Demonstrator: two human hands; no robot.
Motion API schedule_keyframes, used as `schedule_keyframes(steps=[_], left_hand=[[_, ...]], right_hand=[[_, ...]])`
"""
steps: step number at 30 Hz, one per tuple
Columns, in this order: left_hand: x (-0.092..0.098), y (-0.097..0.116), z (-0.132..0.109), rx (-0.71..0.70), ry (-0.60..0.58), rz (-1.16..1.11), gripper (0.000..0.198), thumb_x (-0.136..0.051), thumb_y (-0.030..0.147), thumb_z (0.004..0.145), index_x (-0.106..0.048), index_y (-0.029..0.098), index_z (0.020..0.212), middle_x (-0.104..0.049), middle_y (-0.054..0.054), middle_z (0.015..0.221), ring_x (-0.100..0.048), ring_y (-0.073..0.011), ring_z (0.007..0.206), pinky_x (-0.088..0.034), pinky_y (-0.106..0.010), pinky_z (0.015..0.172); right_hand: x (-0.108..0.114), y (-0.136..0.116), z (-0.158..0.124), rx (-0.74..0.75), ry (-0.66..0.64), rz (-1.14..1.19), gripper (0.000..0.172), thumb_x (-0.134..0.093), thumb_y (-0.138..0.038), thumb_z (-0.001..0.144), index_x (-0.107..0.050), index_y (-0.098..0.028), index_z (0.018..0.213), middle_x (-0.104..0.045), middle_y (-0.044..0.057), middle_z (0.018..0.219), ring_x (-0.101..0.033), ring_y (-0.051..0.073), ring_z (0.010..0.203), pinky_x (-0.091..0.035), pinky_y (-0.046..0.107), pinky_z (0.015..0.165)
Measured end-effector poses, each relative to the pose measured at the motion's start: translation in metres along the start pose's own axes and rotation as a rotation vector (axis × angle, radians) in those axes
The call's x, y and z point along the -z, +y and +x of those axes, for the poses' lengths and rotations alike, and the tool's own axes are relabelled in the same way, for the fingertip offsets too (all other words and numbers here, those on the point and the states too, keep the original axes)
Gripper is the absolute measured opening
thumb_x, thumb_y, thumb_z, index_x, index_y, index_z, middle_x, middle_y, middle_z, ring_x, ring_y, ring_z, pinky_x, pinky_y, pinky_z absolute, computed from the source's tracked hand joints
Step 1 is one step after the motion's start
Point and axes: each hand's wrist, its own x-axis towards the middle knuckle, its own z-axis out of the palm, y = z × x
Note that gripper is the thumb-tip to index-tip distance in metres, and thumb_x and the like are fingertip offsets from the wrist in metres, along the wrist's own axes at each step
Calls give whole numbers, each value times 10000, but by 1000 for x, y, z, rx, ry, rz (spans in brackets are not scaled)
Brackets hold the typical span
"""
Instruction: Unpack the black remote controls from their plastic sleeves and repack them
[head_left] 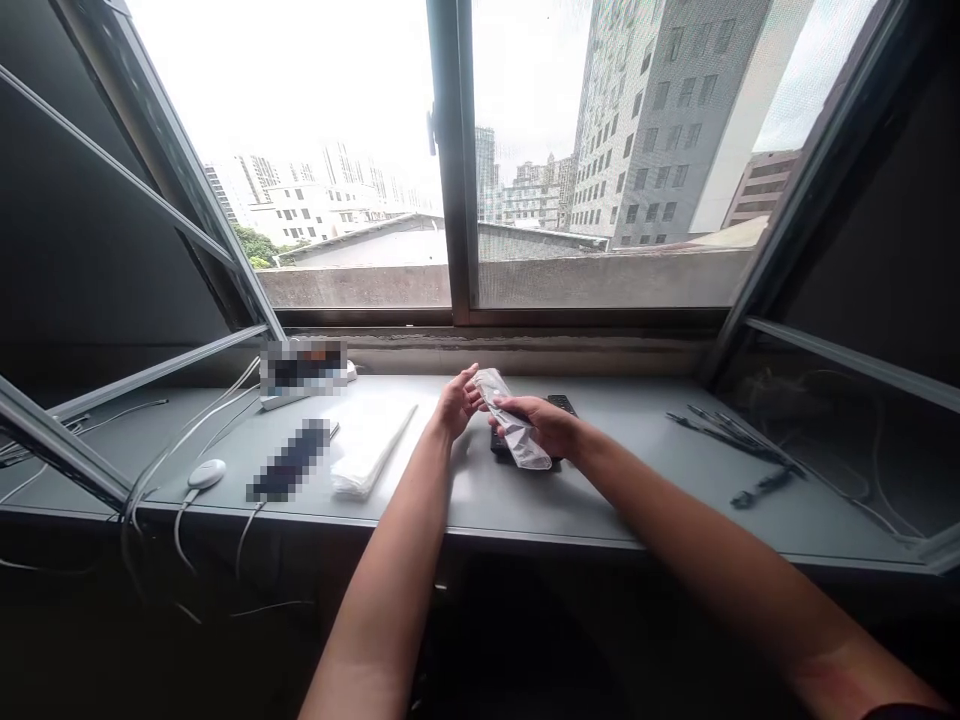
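My right hand (pixel 546 422) is closed around a crumpled, see-through plastic bag (pixel 517 432), held slantwise above the desk. Whether anything lies inside the bag is hard to make out. Close to the bag's upper end is my left hand (pixel 456 402), its fingers loosely curved and apart; I cannot tell if the fingertips touch the plastic. Partly covered by the bag and right hand, a black object with what look like small keys (pixel 562 404) rests on the desk.
Left on the grey desk (pixel 465 500) lie a stack of white plastic bags (pixel 371 455), a blurred-out dark device (pixel 292 462), a white round charger (pixel 206 474) and cables. A blurred item sits on a power strip (pixel 279 400). Dark cables (pixel 739 440) lie right. Metal frames flank the window.
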Motion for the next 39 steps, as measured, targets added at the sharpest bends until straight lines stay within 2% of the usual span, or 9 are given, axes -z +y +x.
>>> schedule_keyframes(steps=[2,5,12,19,25,28,32,36,39], left_hand=[[-2,-1,-1,17,-57,24,525,-683,548,989,-776,98,1244,-815,-189,1145,-717,-175,728,-473,-252,544],[-5,-3,-1,3,-82,66,555,-623,594,1000,-795,95,1169,-814,-198,1171,-750,-216,800,-451,-268,539],[-4,-4,1,-56,-60,106,503,-612,529,992,-791,101,1187,-805,-207,1240,-767,-241,837,-417,-282,515],[-1,-5,4,-124,-55,128,422,-664,457,969,-804,93,1128,-804,-215,1241,-753,-250,855,-428,-280,514],[-5,-3,-3,-145,-81,141,608,-678,654,954,-794,103,1183,-801,-221,1242,-765,-260,900,-446,-270,553],[-7,-3,-5,-106,-95,168,542,-709,582,940,-795,98,1166,-804,-226,1230,-763,-258,883,-421,-267,531],[-4,-4,-1,-135,-67,167,457,-716,488,937,-795,99,1164,-807,-215,1231,-753,-248,850,-428,-269,532],[-3,-6,1,-174,-35,165,499,-710,554,950,-794,114,1169,-818,-203,1194,-763,-254,882,-483,-280,594],[-5,-7,-1,-132,-70,188,614,-663,662,955,-793,108,1186,-814,-217,1194,-764,-262,863,-455,-290,571]], right_hand=[[-2,1,-1,-8,-5,-14,123,-575,-136,1092,-673,-82,1143,-786,118,873,-752,181,638,-685,322,660],[-3,2,0,-2,2,-56,80,-609,-92,1063,-665,-80,1118,-799,147,915,-782,199,686,-704,340,690],[1,4,3,12,-37,-104,52,-688,-87,1014,-665,-100,1059,-799,140,919,-746,166,634,-656,257,570],[-1,3,2,5,-29,-159,108,-747,-167,1007,-676,-113,1067,-813,143,973,-738,155,630,-650,242,560],[1,3,1,33,-52,-160,65,-628,-161,1072,-661,-105,1081,-796,120,927,-716,141,606,-630,230,546],[2,3,2,34,-66,-159,76,-641,-171,1067,-663,-106,1100,-795,113,928,-722,145,617,-636,236,554],[3,3,3,11,-57,-187,133,-709,-228,1046,-664,-122,1112,-811,126,961,-737,155,636,-654,247,571],[3,2,1,3,-69,-185,117,-708,-226,1049,-662,-130,1097,-813,139,954,-732,159,634,-650,245,552],[3,1,0,16,-50,-167,90,-714,-193,1039,-665,-129,1079,-809,135,936,-731,162,627,-652,248,548]])
